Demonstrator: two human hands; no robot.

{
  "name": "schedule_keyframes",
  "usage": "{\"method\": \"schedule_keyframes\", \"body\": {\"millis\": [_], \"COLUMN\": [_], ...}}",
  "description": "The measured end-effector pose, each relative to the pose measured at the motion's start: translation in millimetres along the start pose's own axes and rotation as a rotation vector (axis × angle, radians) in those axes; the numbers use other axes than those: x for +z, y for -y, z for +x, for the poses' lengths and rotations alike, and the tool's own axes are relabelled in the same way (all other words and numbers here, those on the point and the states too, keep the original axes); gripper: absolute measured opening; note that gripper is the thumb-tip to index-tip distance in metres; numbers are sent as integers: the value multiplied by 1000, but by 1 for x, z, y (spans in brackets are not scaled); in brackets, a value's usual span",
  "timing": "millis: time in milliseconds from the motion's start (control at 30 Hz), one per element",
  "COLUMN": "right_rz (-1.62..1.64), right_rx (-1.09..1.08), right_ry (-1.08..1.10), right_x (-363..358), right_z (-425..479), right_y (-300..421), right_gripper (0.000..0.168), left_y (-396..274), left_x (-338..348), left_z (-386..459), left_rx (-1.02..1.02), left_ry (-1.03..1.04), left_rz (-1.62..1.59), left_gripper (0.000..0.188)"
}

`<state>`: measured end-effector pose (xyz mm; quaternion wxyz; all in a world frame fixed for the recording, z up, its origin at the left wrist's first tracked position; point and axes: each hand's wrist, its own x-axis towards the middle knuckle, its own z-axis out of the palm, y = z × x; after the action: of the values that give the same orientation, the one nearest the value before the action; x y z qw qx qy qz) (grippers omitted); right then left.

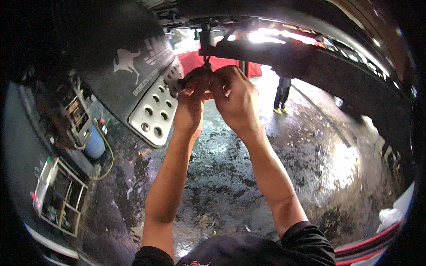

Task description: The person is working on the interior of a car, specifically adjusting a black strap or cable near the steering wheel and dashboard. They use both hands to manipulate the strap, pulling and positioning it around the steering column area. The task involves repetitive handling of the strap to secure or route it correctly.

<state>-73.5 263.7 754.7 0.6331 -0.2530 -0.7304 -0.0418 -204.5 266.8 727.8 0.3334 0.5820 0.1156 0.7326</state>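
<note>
My left hand [193,99] and my right hand [234,93] are raised close together at the top middle, fingers bent around a small dark part [205,66] hanging from the vehicle's dark underside. The fingers cover most of that part, and what kind it is cannot be told. Just left of my left hand is a black mud flap [133,73] with pale lettering and an animal figure. A perforated metal plate [156,114] is fixed along its lower edge. Above and right of my hands runs a dark beam [263,55].
A person's legs [283,93] in dark trousers stand beyond my right hand. At left are a blue tank [95,143], a yellowish hose [109,163] and a metal frame rack [63,199]. Red covers [189,61] hang behind. The floor [226,183] looks wet and stained.
</note>
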Motion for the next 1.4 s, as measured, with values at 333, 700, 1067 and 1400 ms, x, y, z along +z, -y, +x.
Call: {"method": "schedule_keyframes", "body": {"millis": [333,700,1067,1400], "right_rz": [221,560,810,771], "right_rx": [220,216,371,383], "right_ry": [-28,155,97,44], "right_x": [-14,-18,2,-2], "right_z": [-6,23,23,22], "right_y": [1,-1,19,16], "right_gripper": [25,27,22,21], "left_y": [1,18,24,35], "left_x": [14,7,18,-5], "left_z": [1,2,9,18], "left_rx": [164,-46,197,142], "left_ry": [61,100,53,129], "left_rz": [311,-304,-271,-96], "left_gripper": [16,23,41,31]}}
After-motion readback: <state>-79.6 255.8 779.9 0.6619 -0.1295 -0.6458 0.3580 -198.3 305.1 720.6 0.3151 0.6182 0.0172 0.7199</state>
